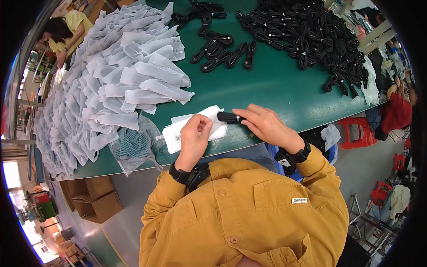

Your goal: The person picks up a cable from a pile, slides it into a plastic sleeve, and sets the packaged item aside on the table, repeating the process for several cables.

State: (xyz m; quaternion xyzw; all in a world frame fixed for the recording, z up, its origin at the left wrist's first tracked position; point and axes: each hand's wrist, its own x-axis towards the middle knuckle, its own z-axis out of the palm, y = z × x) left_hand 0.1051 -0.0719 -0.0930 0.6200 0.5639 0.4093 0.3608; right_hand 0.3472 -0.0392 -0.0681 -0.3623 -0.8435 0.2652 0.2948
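At the near edge of the green table, my left hand (195, 135) is closed, thumb and fingers pinched on a flat white pouch (172, 139) that lies on a small stack of the same pouches. My right hand (265, 126) grips a bundled black cable (229, 117) from the right. The cable's left end is at the pouch's right-hand mouth; how far it reaches inside cannot be made out. Each wrist wears a black strap with a small device.
Filled pale pouches (133, 73) form a big heap at the left. Coiled black cables (302, 33) pile up at the far right, with several loose ones nearer the middle. A clear bag with teal bands (133, 144) lies left. A cardboard box (95, 200) and red stool (358, 132) stand below.
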